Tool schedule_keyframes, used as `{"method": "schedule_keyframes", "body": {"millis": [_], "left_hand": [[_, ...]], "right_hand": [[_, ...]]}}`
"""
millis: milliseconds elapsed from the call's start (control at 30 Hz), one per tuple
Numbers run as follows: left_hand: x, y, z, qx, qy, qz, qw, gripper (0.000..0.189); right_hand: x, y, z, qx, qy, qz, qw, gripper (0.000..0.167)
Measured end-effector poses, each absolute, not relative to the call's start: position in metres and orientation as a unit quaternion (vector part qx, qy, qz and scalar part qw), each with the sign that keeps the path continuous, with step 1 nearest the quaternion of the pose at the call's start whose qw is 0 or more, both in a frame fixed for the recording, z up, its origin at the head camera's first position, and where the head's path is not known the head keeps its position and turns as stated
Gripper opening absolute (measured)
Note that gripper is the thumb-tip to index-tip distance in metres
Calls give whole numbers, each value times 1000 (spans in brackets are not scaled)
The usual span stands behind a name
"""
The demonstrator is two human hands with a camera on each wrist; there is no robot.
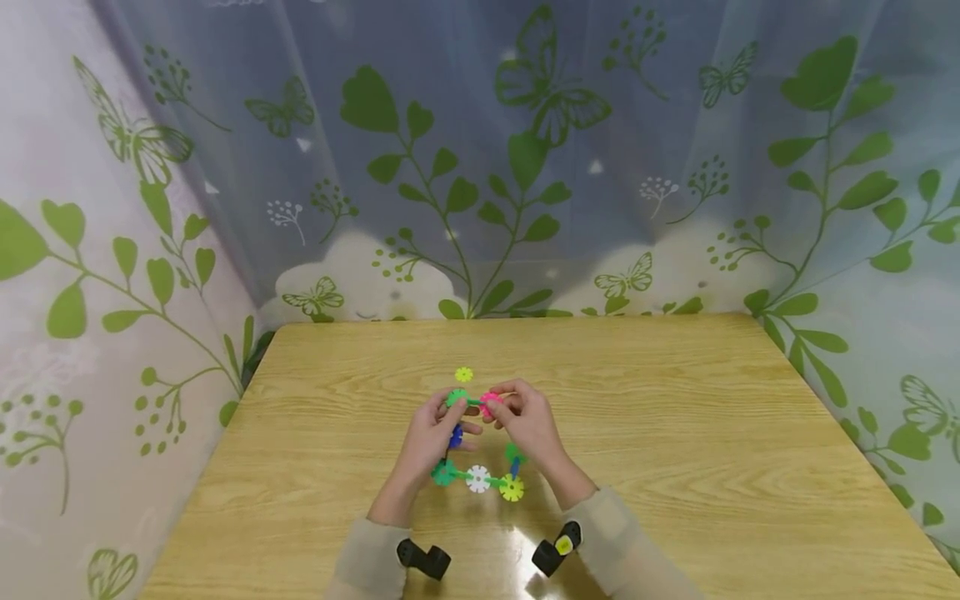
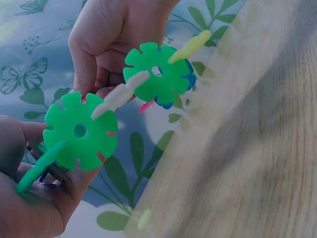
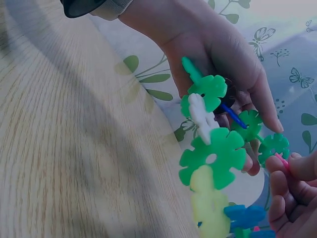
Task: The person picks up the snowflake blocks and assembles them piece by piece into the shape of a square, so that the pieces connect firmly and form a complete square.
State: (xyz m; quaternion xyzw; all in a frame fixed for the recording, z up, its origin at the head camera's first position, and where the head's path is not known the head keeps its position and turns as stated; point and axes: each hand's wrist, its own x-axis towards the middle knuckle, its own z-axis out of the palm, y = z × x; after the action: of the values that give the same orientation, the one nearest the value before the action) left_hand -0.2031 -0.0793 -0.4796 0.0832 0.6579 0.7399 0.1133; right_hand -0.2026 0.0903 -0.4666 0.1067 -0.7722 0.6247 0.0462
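A chain of slotted plastic snowflake discs hangs between my two hands. My left hand (image 1: 424, 440) pinches a green disc (image 1: 457, 397) at the chain's far left with thumb and fingers. Level with it, my right hand (image 1: 534, 425) pinches a pink disc (image 1: 491, 405), joined to the green one through another green disc seen edge-on. Below my left palm shows a blue disc (image 1: 456, 436), partly hidden by fingers. The near side of the chain has a green disc (image 1: 444, 473), a white disc (image 1: 477, 479) and a yellow disc (image 1: 512, 487), with green links between them.
A loose yellow-green disc (image 1: 464, 374) lies on the wooden table (image 1: 645, 400) just beyond my hands. Patterned curtains (image 1: 480, 192) with leaves and butterflies stand behind the table and at both sides. A black wrist camera (image 1: 425, 559) sits on my left wrist, another on my right.
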Motion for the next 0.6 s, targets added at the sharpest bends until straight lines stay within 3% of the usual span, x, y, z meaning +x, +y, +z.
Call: {"method": "schedule_keyframes", "body": {"millis": [267, 600], "left_hand": [[-204, -79, -481, 81, 655, 745, 100, 48], [-203, -79, -476, 77, 633, 761, 118, 44]], "right_hand": [[-186, 89, -441, 123, -772, 623, 32, 18], [-191, 90, -450, 119, -773, 623, 19, 17]]}}
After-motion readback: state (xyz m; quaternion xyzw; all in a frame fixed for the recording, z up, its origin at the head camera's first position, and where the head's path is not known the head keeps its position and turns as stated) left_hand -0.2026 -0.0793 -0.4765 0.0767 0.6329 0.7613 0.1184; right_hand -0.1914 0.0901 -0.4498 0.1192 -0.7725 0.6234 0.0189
